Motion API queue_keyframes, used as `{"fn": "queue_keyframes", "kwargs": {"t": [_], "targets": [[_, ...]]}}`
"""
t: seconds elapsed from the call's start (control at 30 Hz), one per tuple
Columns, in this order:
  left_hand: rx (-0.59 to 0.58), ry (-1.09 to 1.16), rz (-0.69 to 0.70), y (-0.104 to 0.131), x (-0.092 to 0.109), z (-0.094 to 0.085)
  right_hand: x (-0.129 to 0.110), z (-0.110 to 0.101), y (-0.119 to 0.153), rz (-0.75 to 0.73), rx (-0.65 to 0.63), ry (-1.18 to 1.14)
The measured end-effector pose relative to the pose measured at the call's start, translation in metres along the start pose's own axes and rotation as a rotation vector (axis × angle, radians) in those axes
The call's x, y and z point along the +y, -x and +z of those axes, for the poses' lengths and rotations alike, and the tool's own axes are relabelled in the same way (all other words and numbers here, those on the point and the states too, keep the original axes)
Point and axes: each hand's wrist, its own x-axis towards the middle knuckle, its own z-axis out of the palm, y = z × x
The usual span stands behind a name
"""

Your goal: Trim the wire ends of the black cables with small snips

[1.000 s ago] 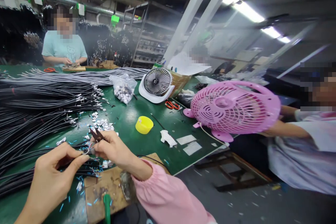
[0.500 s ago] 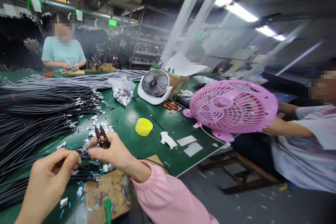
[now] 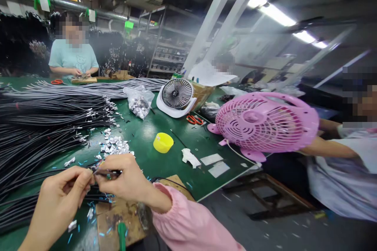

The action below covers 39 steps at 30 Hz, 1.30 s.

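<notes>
My right hand [image 3: 126, 174] holds a pair of dark thread snips [image 3: 108, 173], now turned so the blades point left toward my left fingertips. My left hand [image 3: 60, 194] is closed in a pinch beside them. Thin coloured wires [image 3: 99, 163] show between the two hands, apparently from a cable end in the left fingers; the exact grip is hidden. Black cables [image 3: 38, 153] lie in bundles to the left, their ends toward the middle. Silvery foil scraps [image 3: 114, 145] are heaped just beyond my hands, with small blue bits scattered around.
A stained wooden board [image 3: 108, 219] with a green-handled tool [image 3: 121, 235] lies in front. Farther off are a yellow ring [image 3: 163, 142], orange scissors [image 3: 194, 120], a plastic bag [image 3: 140, 102], a white fan [image 3: 176, 96] and a pink fan [image 3: 265, 123]. Co-workers sit across and at right.
The snips have swung from pointing up to pointing left, and my right hand has come down closer to my left fingertips. The view has shifted slightly.
</notes>
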Motion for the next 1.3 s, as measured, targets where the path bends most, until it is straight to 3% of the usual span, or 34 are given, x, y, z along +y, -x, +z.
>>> {"fn": "queue_keyframes", "kwargs": {"t": [0.1,0.17,0.3,0.4,0.7,0.83,1.07,1.2,1.3], "targets": [[0.016,-0.001,-0.006,-0.003,0.006,0.0,-0.005,-0.003,-0.005,0.253,0.13,-0.169],[0.026,-0.009,-0.007,-0.005,0.007,0.0,-0.011,-0.006,-0.008,0.367,0.139,-0.344],[0.021,-0.028,-0.014,-0.007,0.005,0.0,-0.019,-0.007,-0.01,0.422,0.024,-0.557],[0.027,-0.036,0.012,-0.006,0.005,0.001,-0.02,-0.004,-0.008,0.437,0.08,-0.566],[0.135,-0.072,0.165,-0.004,0.007,0.001,-0.017,-0.002,0.0,0.241,0.217,-0.306],[0.182,-0.086,0.247,-0.002,0.006,0.002,-0.018,-0.006,-0.002,0.315,0.206,-0.351],[0.166,-0.131,0.319,-0.001,0.004,0.0,-0.021,-0.01,-0.007,0.45,0.133,-0.428],[0.176,-0.137,0.316,-0.002,0.004,0.001,-0.014,-0.006,0.0,0.315,0.146,-0.265],[0.179,-0.157,0.294,0.0,0.002,0.004,-0.005,-0.003,0.008,0.051,0.207,0.048]]}}
